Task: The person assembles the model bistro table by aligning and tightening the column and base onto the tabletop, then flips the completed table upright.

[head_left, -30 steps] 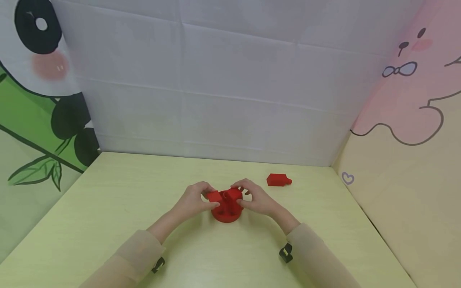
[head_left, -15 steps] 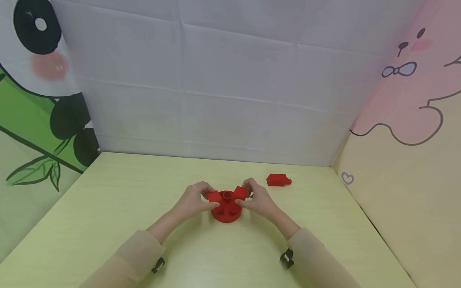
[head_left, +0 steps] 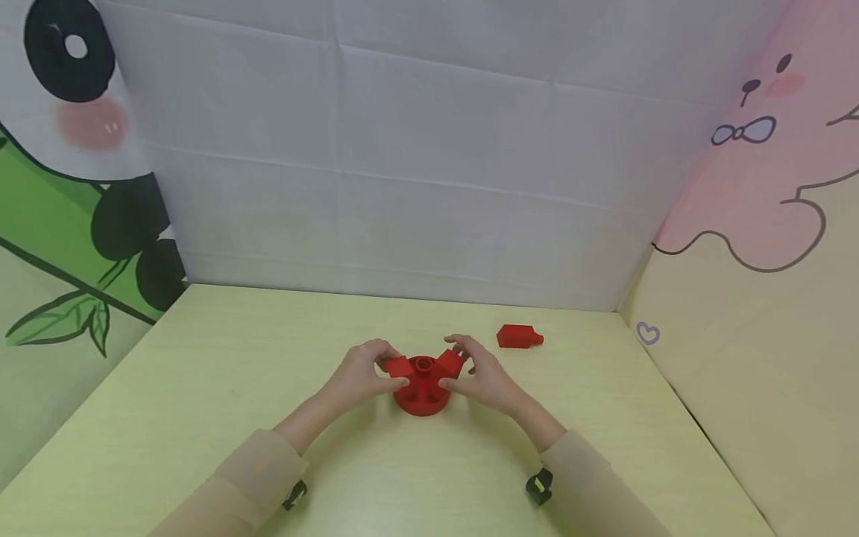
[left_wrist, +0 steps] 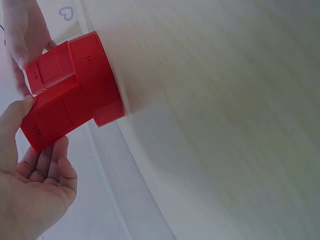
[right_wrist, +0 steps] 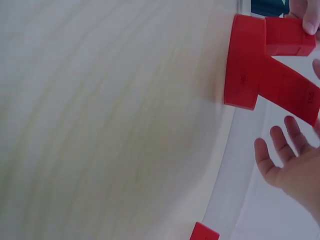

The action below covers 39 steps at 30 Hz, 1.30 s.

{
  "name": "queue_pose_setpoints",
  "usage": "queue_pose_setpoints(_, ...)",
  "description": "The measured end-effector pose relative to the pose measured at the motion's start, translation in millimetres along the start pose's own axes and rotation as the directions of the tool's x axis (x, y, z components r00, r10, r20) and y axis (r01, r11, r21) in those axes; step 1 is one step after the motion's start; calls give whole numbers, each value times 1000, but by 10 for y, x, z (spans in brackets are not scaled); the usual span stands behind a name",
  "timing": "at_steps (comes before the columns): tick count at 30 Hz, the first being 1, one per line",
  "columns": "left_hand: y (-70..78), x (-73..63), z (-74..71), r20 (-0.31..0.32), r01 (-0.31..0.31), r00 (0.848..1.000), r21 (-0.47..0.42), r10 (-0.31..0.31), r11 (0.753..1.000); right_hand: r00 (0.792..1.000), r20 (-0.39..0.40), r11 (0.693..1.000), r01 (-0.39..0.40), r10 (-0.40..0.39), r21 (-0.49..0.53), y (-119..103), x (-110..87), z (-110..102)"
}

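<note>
A round red base with a raised hollow post in its middle sits on the table. Two red blocks slant up and outward from it, one left and one right. My left hand pinches the left block, thumb on one side and fingers on the other. By the right block, my right hand has its fingers loosely spread. Its thumb is at the block in the head view, and in the right wrist view the other fingers stand apart from it. The blocks' lower ends are hidden in the base.
Behind and right of my right hand, a loose red block with a knob lies on the pale table. A white sheet hangs at the back, with cartoon-printed panels on both sides.
The right block was tilted over the middle post and now slants outward at the right of the base. My right hand moved outward with it, then its fingers loosened. The left hand stayed put.
</note>
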<state>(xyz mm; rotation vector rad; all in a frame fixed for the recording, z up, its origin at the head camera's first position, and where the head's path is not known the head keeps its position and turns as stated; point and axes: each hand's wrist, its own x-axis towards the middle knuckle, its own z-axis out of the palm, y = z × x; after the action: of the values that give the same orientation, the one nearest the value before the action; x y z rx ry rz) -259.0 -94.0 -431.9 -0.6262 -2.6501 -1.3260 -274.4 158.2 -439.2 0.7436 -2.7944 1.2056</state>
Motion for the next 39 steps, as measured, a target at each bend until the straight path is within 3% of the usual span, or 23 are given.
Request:
queue_pose_setpoints(6,-22,10,13,2,8,1000,1,-8,1000,980,101,985,173,-173,7,45,-36,-80)
queue_pose_setpoints(13,-48,29,27,-4,-5,1000,3,5,1000,969,88,970,237,-232,-49,99,-33,-102)
queue_pose_setpoints(26,-43,37,20,6,31,1000,3,-31,1000,976,-4,975,216,-217,-58,98,-48,-35)
queue_pose_setpoints(39,-36,23,12,4,10,1000,1,-10,1000,991,-92,992,91,-99,-87,13,-71,78)
